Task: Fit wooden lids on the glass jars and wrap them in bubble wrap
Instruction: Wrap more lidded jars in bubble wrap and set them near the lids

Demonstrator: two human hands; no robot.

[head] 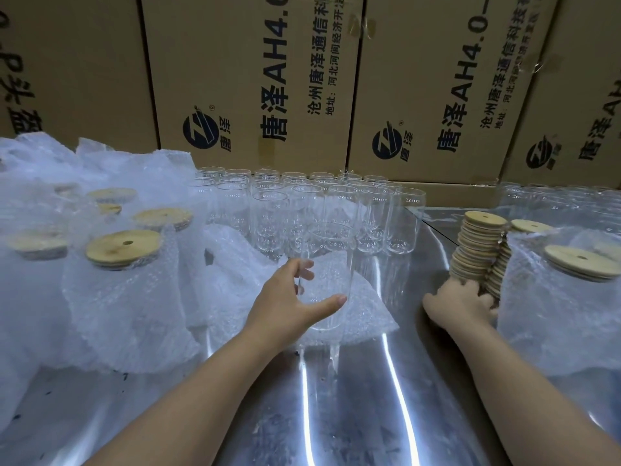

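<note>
Observed: left hand [289,299] gripped an unlidded jar [331,264] upright over the bubble wrap [356,319], right hand [460,304] clasped the lid stack [479,243] base, presumably to take one lid.

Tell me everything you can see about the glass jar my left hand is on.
The glass jar is clear, tall and round, with an open mouth and no lid. It seems to rest about upright on a bubble wrap sheet over the shiny metal table, in front of the rows of empty jars. The left hand grips its lower half, thumb across the near side, fingers at its left.
</note>
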